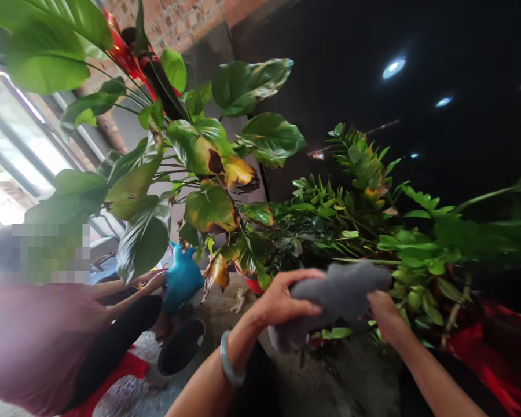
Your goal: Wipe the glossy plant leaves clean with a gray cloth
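Observation:
A soft grey cloth (342,292) is bunched up between my two hands in front of the potted plants. My left hand (282,298) grips its left end, with the thumb and fingers on either side of it. At the cloth's right end, my right hand (386,315) is closed on it, slightly blurred. A pale bangle (231,359) circles my left wrist. Green leaves (417,249) come close behind and beside my right hand. Part of the cloth droops below my left hand.
A large leafy plant (200,145) with yellowed, browned leaves rises ahead on the left. Another person (35,341) sits at the left, hands at a blue object (183,281). A dark bucket (182,347) stands on the floor. Red material (481,347) lies at lower right.

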`<state>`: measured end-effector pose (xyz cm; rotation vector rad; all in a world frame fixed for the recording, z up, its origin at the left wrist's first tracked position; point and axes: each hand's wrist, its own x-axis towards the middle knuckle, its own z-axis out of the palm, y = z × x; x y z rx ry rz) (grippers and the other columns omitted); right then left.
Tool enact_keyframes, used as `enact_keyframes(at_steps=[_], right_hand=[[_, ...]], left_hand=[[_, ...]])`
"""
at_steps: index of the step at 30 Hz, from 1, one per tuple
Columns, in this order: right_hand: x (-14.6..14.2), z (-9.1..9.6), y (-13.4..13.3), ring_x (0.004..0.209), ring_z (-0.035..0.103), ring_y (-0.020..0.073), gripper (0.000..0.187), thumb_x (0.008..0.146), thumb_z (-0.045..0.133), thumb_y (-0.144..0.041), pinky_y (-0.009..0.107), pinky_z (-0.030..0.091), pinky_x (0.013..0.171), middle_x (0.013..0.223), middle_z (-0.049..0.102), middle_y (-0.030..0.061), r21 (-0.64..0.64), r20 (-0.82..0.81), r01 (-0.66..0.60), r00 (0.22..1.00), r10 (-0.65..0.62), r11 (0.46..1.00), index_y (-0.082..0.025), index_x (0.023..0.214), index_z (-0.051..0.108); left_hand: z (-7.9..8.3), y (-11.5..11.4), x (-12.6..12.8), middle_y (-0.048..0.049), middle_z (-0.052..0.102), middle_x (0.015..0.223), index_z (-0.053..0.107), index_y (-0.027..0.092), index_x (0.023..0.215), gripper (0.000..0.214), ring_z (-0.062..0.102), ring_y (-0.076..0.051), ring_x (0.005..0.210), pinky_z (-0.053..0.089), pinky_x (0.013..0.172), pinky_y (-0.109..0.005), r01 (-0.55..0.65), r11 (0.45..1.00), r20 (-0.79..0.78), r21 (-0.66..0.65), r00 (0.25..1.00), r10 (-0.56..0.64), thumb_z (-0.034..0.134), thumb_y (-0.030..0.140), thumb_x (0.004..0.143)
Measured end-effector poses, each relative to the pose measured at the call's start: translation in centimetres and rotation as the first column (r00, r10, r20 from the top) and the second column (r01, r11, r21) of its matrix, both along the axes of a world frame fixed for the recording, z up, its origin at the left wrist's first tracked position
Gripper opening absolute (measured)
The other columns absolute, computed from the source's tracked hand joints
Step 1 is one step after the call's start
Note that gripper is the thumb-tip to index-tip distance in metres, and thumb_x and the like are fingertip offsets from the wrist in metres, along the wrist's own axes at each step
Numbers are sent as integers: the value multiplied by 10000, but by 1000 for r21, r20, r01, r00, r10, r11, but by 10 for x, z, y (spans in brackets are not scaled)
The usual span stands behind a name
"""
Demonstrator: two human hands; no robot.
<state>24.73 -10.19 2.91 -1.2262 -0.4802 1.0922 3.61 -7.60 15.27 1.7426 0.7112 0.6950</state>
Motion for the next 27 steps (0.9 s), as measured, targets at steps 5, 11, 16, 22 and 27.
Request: enact_keyframes(at_steps=[5,11,16,22,27], right_hand=[[-8,7,0,332,464,117,248,479,722,-397,248,364,348,449,619,22,26,-6,-47,999,47,999,-178,579,665],[-2,7,-3,328,458,121,230,447,740,-377,255,354,351,400,584,2,23,2,-45,999,44,999,-192,481,608],[3,7,-5,334,458,126,173,470,728,-322,261,363,362,398,574,-8,-3,-9,-66,998,66,998,-194,501,616],[-7,10,-1,316,474,111,163,556,715,-306,237,370,342,450,614,33,-60,-11,-84,996,83,995,-155,572,656],[-9,14,-2,303,464,102,146,562,711,-295,222,357,330,417,604,18,-58,-4,-70,998,70,996,-160,540,662]], left_hand=[[6,31,25,-17,688,994,691,201,1088,551,601,-229,915,479,811,-297,-352,936,333,14,884,327,771,260,546],[-39,5,5,-22,711,926,746,191,967,449,620,-252,918,471,842,-317,-16,1000,-96,15,995,17,787,224,521],[-5,-11,-29,-22,727,1008,754,222,968,427,626,-269,979,465,887,-325,-19,993,-106,114,994,32,772,201,542],[20,34,-34,-41,702,1028,668,180,1115,589,622,-234,929,489,844,-326,-647,747,283,153,753,594,750,304,545],[-47,6,-40,-32,713,872,702,169,955,485,623,-238,839,494,808,-343,-615,788,20,-30,788,616,734,264,481]])
